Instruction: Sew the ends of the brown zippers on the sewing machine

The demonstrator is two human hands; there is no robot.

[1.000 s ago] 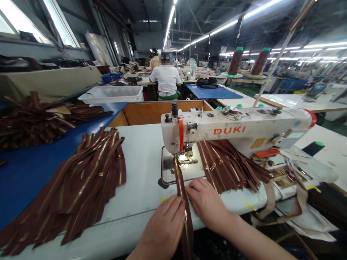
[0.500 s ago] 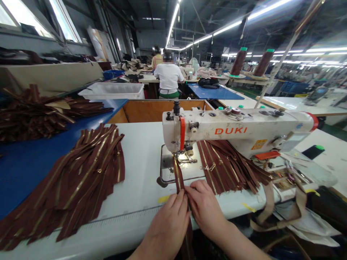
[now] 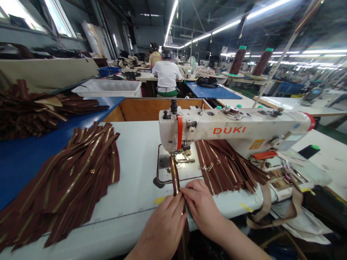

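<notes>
A brown zipper strip (image 3: pixel 175 177) with gold teeth runs from under the presser foot of the white DUKI sewing machine (image 3: pixel 233 130) toward me and over the table's front edge. My left hand (image 3: pixel 162 227) lies on the strip's left side, its fingers pressed together against it. From the right, my right hand (image 3: pixel 202 206) pinches the same strip with its fingertips. The two hands meet over the strip just in front of the needle plate (image 3: pixel 165 169).
A fan of brown zippers (image 3: pixel 73 180) lies left on the white table (image 3: pixel 135 151); more (image 3: pixel 227 166) lie under the machine arm. A blue surface (image 3: pixel 24 162) carries another heap (image 3: pixel 32 112). Thread cones (image 3: pixel 237 59) stand behind. A person in white (image 3: pixel 166 77) sits far ahead.
Both hands have slid forward along the zipper strip toward the needle and come closer together. The view has shifted slightly.
</notes>
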